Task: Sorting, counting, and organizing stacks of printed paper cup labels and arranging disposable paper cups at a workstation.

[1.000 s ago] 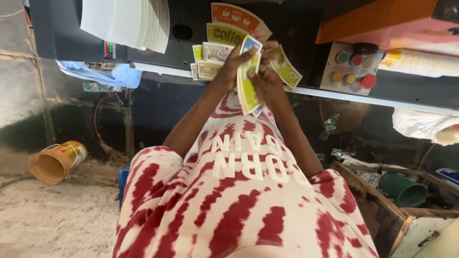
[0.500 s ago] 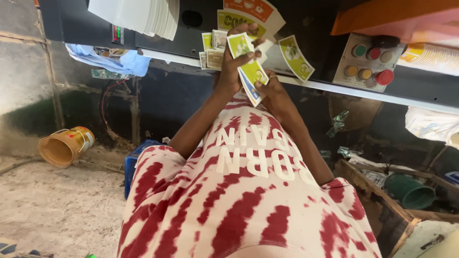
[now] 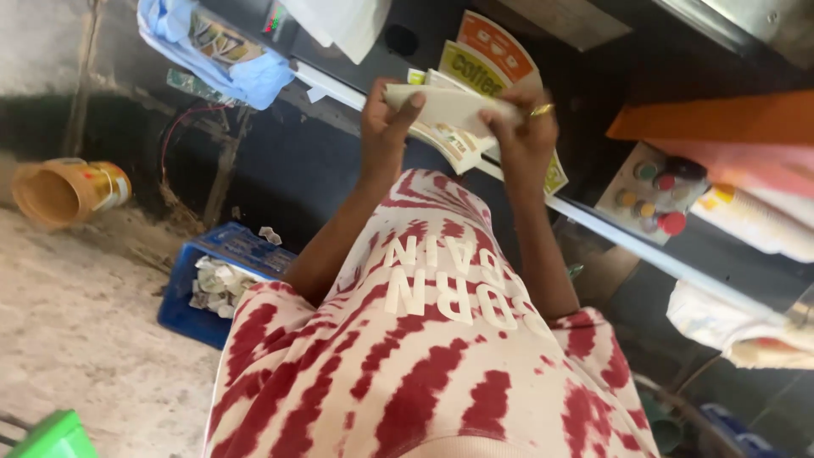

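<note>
Both of my hands are raised in front of a dark machine table. My left hand [image 3: 386, 127] and my right hand [image 3: 524, 136] grip the two ends of a stack of printed paper labels [image 3: 449, 108], seen edge-on as a pale block. More yellow and green printed labels [image 3: 445, 140] hang just under the stack. A ring shows on a right finger. My red and white tie-dye shirt fills the lower middle.
A curved orange and yellow printed sheet [image 3: 487, 55] lies on the table behind the hands. A button panel [image 3: 653, 199] is at right. A blue crate with paper scraps [image 3: 216, 284] and a tipped yellow bucket [image 3: 64, 191] sit on the floor at left.
The fanned labels have been gathered into one squared stack held at both ends. The view has tilted and shifted, showing the blue crate on the floor.
</note>
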